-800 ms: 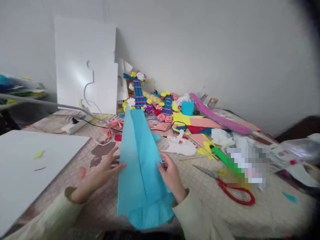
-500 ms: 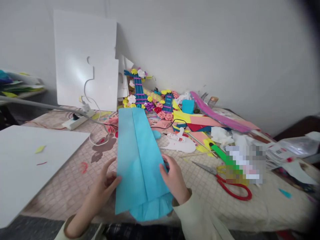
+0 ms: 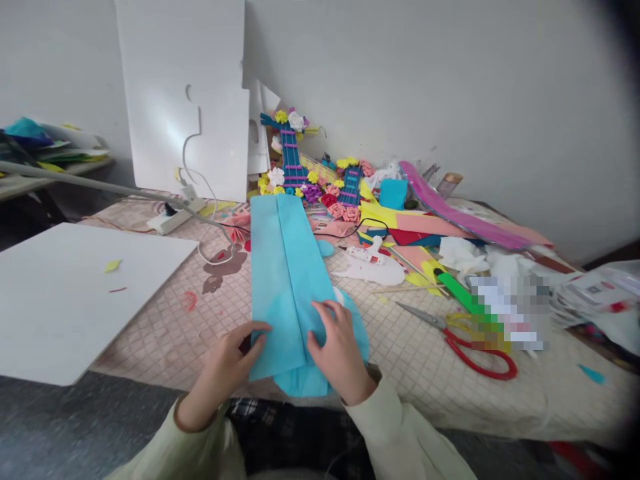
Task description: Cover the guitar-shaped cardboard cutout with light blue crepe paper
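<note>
Left hand [image 3: 230,363] half-open at blue paper's [image 3: 283,287] near edge, right hand [image 3: 343,343] half-curled on it, scissors [image 3: 450,330] right of both.

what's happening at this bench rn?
A person has both bare hands on a long light-blue sheet with a lengthwise seam or fold. The left hand is at its near left edge, the right hand on its right part, fingers spread. More blue material shows under the near end. To the right, red-handled scissors and a white glue gun lie unused. Paper flowers sit toward the wall.
</note>
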`<state>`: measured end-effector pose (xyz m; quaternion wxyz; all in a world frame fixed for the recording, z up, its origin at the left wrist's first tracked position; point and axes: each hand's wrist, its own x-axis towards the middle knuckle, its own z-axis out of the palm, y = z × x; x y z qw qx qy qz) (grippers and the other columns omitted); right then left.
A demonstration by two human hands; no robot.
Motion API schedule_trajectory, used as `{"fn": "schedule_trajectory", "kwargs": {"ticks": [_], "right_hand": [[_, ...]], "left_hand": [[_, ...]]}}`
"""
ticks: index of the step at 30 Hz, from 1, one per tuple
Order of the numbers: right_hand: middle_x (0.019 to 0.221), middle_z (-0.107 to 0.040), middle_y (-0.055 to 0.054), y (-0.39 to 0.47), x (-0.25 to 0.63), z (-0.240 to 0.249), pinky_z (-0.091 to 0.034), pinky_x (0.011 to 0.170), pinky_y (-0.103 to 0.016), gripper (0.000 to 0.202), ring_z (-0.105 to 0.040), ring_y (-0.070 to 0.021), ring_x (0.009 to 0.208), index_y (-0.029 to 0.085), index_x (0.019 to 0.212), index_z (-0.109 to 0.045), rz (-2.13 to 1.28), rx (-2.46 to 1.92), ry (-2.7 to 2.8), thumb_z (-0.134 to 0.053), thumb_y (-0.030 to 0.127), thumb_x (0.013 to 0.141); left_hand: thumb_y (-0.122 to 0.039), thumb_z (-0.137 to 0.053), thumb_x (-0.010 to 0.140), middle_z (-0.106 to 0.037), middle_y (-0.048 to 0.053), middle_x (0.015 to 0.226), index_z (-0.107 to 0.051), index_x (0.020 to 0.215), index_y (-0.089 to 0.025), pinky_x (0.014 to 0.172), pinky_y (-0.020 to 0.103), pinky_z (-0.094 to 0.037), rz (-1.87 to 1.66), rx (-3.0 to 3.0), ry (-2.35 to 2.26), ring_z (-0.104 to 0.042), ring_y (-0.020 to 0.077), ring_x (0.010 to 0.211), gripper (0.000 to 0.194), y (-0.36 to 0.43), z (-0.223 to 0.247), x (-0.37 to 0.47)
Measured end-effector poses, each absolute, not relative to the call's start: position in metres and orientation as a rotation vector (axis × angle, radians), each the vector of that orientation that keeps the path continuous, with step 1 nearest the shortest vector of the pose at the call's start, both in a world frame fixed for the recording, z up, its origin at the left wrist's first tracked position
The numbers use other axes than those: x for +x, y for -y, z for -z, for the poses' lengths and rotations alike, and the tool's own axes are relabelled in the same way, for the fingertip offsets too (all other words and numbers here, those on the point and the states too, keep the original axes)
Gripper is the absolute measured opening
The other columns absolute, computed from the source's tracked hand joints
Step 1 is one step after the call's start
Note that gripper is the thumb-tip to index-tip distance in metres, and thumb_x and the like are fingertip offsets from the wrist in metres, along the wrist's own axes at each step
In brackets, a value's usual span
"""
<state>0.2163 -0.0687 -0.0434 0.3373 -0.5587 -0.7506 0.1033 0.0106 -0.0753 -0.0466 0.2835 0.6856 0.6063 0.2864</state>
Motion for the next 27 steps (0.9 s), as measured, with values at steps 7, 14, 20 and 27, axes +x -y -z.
{"fn": "schedule_trajectory", "kwargs": {"ticks": [7, 14, 20, 27], "right_hand": [[0.108, -0.046, -0.012, 0.074, 0.211, 0.042, -0.043, 0.091, -0.049, 0.047, -0.043, -0.0284, 0.103, 0.016, 0.118, -0.051, -0.277, -1.426, 2.009, -0.055, 0.016, 0.072], [0.088, -0.050, -0.008, 0.073, 0.215, 0.042, -0.047, 0.080, -0.044, 0.047, -0.049, -0.0241, 0.087, 0.019, 0.115, -0.053, -0.310, -1.403, 1.870, -0.044, 0.005, 0.071], [0.093, -0.052, -0.010, 0.066, 0.226, 0.041, -0.047, 0.079, -0.040, 0.038, -0.052, -0.0222, 0.089, 0.016, 0.117, -0.050, -0.377, -1.404, 1.648, -0.041, 0.014, 0.080], [0.095, -0.058, -0.007, 0.056, 0.239, 0.044, -0.044, 0.084, -0.040, 0.032, -0.054, -0.0208, 0.089, 0.018, 0.108, -0.056, -0.598, -1.389, 1.292, -0.051, 0.023, 0.076]], "left_hand": [[-0.040, -0.047, 0.084, -0.064, 0.002, 0.077, -0.065, 0.093, -0.019, 0.051, 0.023, -0.036, -0.884, 1.763, -1.578, -0.046, 0.0116, 0.055, 0.028, 0.082, 0.053, 0.008], [-0.038, -0.048, 0.085, -0.063, 0.002, 0.076, -0.065, 0.092, -0.019, 0.055, 0.024, -0.037, -0.935, 1.729, -1.551, -0.045, 0.0118, 0.057, 0.026, 0.083, 0.052, 0.009], [-0.041, -0.052, 0.082, -0.060, 0.001, 0.075, -0.063, 0.093, -0.019, 0.053, 0.024, -0.036, -0.993, 1.715, -1.547, -0.044, 0.0118, 0.058, 0.027, 0.089, 0.045, 0.011], [-0.039, -0.059, 0.078, -0.062, 0.002, 0.082, -0.054, 0.115, -0.018, 0.062, 0.023, -0.047, -1.066, 1.347, -1.375, -0.054, 0.0128, 0.068, 0.043, 0.104, 0.044, 0.024]]}}
